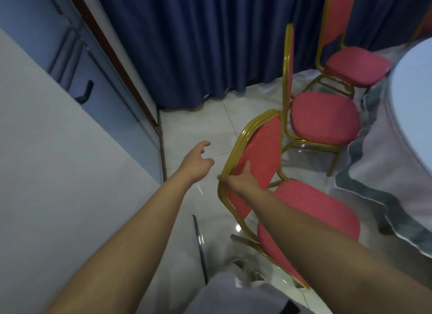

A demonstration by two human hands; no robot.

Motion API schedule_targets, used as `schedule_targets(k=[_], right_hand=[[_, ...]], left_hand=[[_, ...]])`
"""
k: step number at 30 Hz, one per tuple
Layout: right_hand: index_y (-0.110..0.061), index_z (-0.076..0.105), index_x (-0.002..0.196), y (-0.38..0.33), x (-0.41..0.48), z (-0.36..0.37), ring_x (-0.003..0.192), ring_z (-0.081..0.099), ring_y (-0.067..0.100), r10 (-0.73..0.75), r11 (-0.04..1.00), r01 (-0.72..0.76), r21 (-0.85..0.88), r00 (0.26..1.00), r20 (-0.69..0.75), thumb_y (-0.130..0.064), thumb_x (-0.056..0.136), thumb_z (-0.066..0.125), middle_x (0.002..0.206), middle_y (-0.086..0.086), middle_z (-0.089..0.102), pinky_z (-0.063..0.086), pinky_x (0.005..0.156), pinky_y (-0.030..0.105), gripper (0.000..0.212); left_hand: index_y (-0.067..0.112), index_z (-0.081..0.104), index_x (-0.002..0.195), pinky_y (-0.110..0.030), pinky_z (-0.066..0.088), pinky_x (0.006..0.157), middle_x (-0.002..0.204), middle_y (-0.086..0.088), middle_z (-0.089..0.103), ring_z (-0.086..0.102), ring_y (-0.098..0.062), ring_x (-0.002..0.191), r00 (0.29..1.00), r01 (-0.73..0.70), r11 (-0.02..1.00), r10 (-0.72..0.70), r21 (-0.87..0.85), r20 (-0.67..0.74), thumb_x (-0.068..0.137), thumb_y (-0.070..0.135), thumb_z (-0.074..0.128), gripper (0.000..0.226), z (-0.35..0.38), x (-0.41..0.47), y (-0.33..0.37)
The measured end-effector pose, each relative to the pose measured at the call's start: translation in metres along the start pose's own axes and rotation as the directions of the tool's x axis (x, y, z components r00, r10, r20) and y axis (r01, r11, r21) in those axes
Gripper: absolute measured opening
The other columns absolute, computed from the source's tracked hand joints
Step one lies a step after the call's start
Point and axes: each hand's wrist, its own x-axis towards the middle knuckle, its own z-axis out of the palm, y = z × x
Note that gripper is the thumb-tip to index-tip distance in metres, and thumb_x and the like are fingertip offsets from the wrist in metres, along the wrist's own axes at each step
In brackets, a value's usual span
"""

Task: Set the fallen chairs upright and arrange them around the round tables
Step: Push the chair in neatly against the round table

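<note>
While the right hand (240, 180) grips the near chair's (308, 217) backrest edge, fingers clenched, the left hand (196, 161) hovers loose-fingered just left of it; the chair seems upright, beside the worktop (416, 98).

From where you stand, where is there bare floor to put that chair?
Bare floor lies open between the curtain, the wall and the held chair. Toward the table it is crowded: two more chairs stand against the tablecloth.
</note>
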Motion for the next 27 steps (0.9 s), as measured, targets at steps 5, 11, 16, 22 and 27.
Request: schedule_targets(k=[5, 11, 16, 22, 27], right_hand=[[-0.039, -0.026, 0.149, 0.007, 0.006, 0.003, 0.143, 0.024, 0.046, 0.004, 0.993, -0.002, -0.119, 1.000, 0.017, -0.068, 0.065, 0.069, 0.164, 0.010, 0.003, 0.033, 0.110, 0.059, 0.130], [-0.041, -0.023, 0.149, 0.019, 0.004, 0.014, 0.143, 0.026, 0.040, 0.003, 1.000, -0.003, 0.000, 0.997, -0.078, -0.062, 0.070, 0.071, 0.163, 0.006, 0.011, 0.033, 0.110, 0.055, 0.124], [-0.037, -0.016, 0.153, 0.069, -0.011, -0.021, 0.140, 0.031, 0.039, -0.013, 0.999, 0.018, 0.026, 0.986, -0.163, -0.057, 0.071, 0.071, 0.161, 0.007, 0.017, 0.036, 0.109, 0.053, 0.122], [-0.036, -0.003, 0.157, 0.159, -0.060, -0.067, 0.113, 0.059, 0.028, 0.084, 0.965, 0.007, 0.262, 0.938, -0.336, -0.022, 0.077, 0.072, 0.139, 0.006, 0.051, 0.054, 0.091, 0.043, 0.111], [-0.059, 0.013, 0.147, 0.281, -0.130, -0.109, 0.104, 0.061, 0.022, 0.053, 0.931, 0.034, 0.364, 0.972, -0.227, -0.020, 0.067, 0.077, 0.144, -0.001, 0.047, 0.058, 0.081, 0.039, 0.110]], left_hand=[[0.028, 0.052, 0.137, -0.033, 0.054, 0.080, 0.129, -0.005, 0.062, 0.061, -0.024, 0.112, 0.972, -0.014, 0.998, -0.003, 0.069, 0.233, 0.091, 0.010, 0.056, 0.049, 0.032, 0.040, 0.036], [0.022, 0.073, 0.091, -0.045, 0.062, 0.071, 0.079, 0.001, 0.075, 0.072, -0.023, 0.076, 0.968, 0.010, 0.993, -0.039, 0.117, 0.248, 0.090, 0.030, 0.052, 0.022, 0.070, 0.059, 0.059], [0.030, 0.074, 0.099, -0.031, 0.059, 0.056, 0.080, 0.007, 0.076, 0.074, -0.018, 0.075, 0.910, -0.026, 1.000, 0.022, 0.004, 0.414, 0.091, 0.010, 0.052, 0.030, 0.106, 0.029, 0.080], [0.024, 0.064, 0.115, -0.036, 0.061, 0.066, 0.092, 0.001, 0.075, 0.074, -0.018, 0.079, 0.752, -0.106, 0.994, 0.058, 0.034, 0.657, 0.087, -0.001, 0.052, 0.039, 0.177, -0.045, 0.111], [0.031, 0.046, 0.141, -0.039, 0.054, 0.091, 0.129, -0.005, 0.060, 0.062, -0.025, 0.108, 0.696, -0.599, 0.631, 0.106, 0.493, 0.710, 0.078, 0.022, 0.077, 0.070, 0.216, -0.064, 0.159]])
